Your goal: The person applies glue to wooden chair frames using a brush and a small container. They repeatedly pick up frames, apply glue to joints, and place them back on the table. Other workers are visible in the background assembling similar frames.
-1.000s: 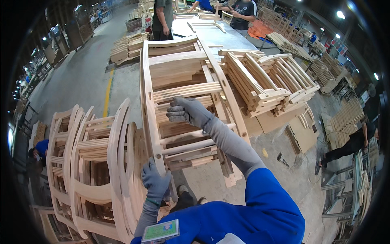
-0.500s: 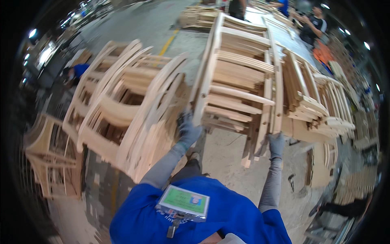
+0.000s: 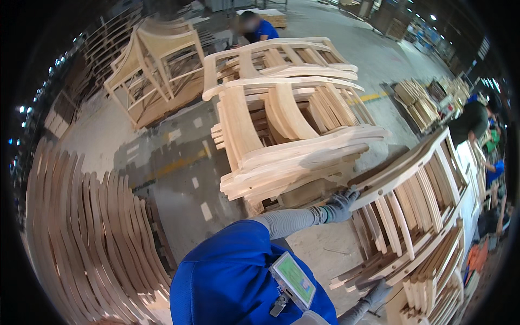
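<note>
Head view, looking down over a blue shirt with a green badge (image 3: 293, 279) clipped at the chest.

Left hand (image 3: 342, 205), in a grey glove, clenched around the top rail of a pale wooden chair frame (image 3: 411, 206) at the right of the picture. Right hand (image 3: 376, 293), also gloved, low near the bottom edge, grasping the lower end of the same frame; fingers partly hidden behind the wood. Frame tilted, slats running down and to the left between the two hands, lifted in front of the body and just beside a stack of similar frames (image 3: 292, 124) in the centre. More frames of the same kind close under it at the lower right (image 3: 439, 281).

Row of curved wooden parts (image 3: 92, 238) standing on edge at the left. Two assembled frames (image 3: 157, 59) leaning together on the concrete floor (image 3: 162, 146) at the upper left. Another person in blue (image 3: 254, 27) bent down behind the central stack. Further people (image 3: 476, 122) at the right rim beside smaller wood piles (image 3: 417, 97).
</note>
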The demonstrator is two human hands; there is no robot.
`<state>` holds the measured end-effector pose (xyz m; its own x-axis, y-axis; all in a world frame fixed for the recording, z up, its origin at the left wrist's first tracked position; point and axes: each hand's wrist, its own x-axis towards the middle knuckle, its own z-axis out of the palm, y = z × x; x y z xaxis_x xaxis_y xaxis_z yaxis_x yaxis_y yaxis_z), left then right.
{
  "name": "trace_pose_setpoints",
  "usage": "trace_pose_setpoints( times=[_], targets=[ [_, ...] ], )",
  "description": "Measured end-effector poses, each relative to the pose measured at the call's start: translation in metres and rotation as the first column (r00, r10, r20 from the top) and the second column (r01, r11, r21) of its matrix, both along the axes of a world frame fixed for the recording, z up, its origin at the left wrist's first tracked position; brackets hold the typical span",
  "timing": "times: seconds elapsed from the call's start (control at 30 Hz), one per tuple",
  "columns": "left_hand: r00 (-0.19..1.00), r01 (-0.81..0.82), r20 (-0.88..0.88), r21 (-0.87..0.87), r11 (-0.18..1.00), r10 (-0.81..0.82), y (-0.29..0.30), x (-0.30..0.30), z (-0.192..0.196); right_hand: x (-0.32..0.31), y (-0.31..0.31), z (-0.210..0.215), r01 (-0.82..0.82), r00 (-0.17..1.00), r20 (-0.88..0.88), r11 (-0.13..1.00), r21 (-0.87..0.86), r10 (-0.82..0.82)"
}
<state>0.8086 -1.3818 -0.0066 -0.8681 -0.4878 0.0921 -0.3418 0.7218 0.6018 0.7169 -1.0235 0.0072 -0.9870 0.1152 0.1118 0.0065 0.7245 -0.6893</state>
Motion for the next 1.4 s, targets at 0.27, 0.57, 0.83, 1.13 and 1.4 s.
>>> trace_pose_setpoints(
  times=[0.27, 0.57, 0.83, 1.13, 1.4],
  targets=[
    [0.993, 0.114, -0.019, 0.025, 0.993, -0.113, -0.041, 0.049, 0.009, 0.025, -0.023, 0.045, -0.103, 0.995, 0.039, 0.864, 0.492, 0.096],
    [0.86, -0.496, -0.118, -0.423, 0.759, 0.496, -0.205, 0.22, 0.025, 0.046, -0.112, 0.045, 0.108, 0.989, -0.141, 0.855, 0.508, -0.042],
    [0.889, -0.442, 0.036, -0.198, 0.875, 0.457, -0.233, 0.243, 0.017, 0.001, -0.14, 0.052, 0.085, 0.942, -0.304, 0.769, 0.634, 0.146],
    [0.74, -0.667, 0.074, -0.045, 0.744, 0.668, -0.276, 0.237, 0.006, -0.062, -0.371, 0.109, -0.581, 0.61, -0.537, 0.79, 0.196, 0.582],
    [0.541, -0.771, 0.268, -0.221, 0.597, 0.797, -0.327, 0.216, -0.007, -0.133, -0.563, 0.027, -0.747, 0.381, -0.156, 0.403, 0.528, 0.911]
  ],
)
